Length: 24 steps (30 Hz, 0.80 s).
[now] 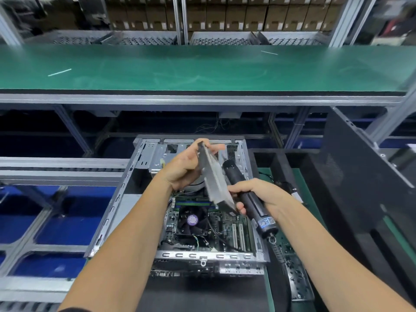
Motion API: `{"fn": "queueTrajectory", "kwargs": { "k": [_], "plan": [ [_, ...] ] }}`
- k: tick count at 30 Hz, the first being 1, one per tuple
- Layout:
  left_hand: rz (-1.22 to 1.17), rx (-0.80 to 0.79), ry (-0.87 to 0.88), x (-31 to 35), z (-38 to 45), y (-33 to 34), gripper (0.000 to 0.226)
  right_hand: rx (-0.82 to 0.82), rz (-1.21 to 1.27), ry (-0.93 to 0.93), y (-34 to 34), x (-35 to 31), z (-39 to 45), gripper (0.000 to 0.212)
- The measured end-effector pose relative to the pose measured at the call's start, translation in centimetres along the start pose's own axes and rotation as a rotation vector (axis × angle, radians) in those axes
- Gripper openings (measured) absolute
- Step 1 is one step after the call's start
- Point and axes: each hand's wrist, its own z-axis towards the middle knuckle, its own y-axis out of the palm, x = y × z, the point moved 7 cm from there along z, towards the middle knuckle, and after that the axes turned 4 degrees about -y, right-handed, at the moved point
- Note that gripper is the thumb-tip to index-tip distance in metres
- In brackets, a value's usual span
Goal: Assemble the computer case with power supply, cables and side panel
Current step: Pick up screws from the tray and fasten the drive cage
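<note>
An open computer case [112, 203] lies flat in front of me, its motherboard and black CPU fan [192, 220] exposed. My left hand [184, 167] grips a flat grey metal drive-like part [216, 183] by its top end and holds it tilted above the case. My right hand [258, 194] is wrapped around a black electric screwdriver [245, 194], which lies against the right side of that part; its fingers also touch the part's lower edge. A dark side panel [360, 167] leans upright at the right.
A green conveyor belt [202, 68] runs across behind the case, with stacked cartons beyond it. Blue bins [56, 221] sit under a metal frame on the left. A black tray with small screws [295, 271] lies right of the case.
</note>
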Motion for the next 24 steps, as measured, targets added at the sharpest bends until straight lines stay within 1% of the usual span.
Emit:
{"fn": "queueTrajectory", "kwargs": {
  "k": [1,2,4,5,6,8,10,12,13,14,16,17,19,20,22,24],
  "plan": [
    [0.037,0.042,-0.004,0.1,0.3,0.0,0.032,-0.026,-0.004,0.002,0.3,0.2,0.0,0.025],
    [0.075,0.084,-0.01,0.4,0.4,0.0,0.021,-0.035,0.003,0.004,0.5,0.3,0.1,0.025],
    [0.151,0.142,-0.036,0.7,0.6,0.0,0.008,0.003,0.031,0.003,0.4,0.4,0.1,0.012],
    [0.197,0.184,-0.058,0.8,0.6,-0.2,0.007,0.029,0.045,-0.005,0.2,0.4,0.1,0.008],
    [0.239,0.247,-0.087,0.8,0.6,-0.7,0.011,0.049,0.059,-0.019,-0.2,0.4,0.2,0.01],
    [0.278,0.378,-0.135,0.8,0.4,-1.6,0.019,0.084,0.082,-0.068,-0.8,0.2,0.3,0.015],
    [0.288,0.483,-0.182,0.8,0.2,-2.2,0.029,0.131,0.107,-0.137,-1.5,-0.1,0.4,0.026],
    [0.243,0.586,-0.245,0.6,-0.1,-2.6,0.031,0.156,0.167,-0.212,-2.1,-0.6,0.3,0.042],
    [0.192,0.652,-0.283,0.3,-0.4,-2.9,0.024,0.155,0.188,-0.242,-2.2,-0.9,0.2,0.048],
    [0.141,0.721,-0.322,0.0,-0.7,-3.3,0.015,0.151,0.193,-0.262,-2.4,-1.1,0.1,0.05],
    [0.059,0.83,-0.405,-0.8,-1.6,-3.8,0.021,0.138,0.165,-0.276,-2.6,-1.2,-0.2,0.044],
    [0.028,0.855,-0.437,-1.1,-2.1,-3.7,0.023,0.136,0.144,-0.273,-2.8,-1.2,-0.3,0.038],
    [-0.025,0.876,-0.474,-2.1,-2.8,-3.5,0.015,0.14,0.108,-0.271,-3.1,-1.4,-0.3,0.021],
    [-0.048,0.881,-0.479,-2.5,-3.0,-3.4,0.012,0.145,0.099,-0.275,-3.2,-1.5,-0.2,0.016],
    [-0.062,0.879,-0.482,-3.0,-3.4,-3.1,0.009,0.158,0.075,-0.28,-3.4,-1.9,0.1,0.013],
    [-0.049,0.842,-0.471,-2.9,-3.6,-3.0,0.008,0.179,0.042,-0.26,-3.7,-2.0,0.5,0.011]
  ]
}}
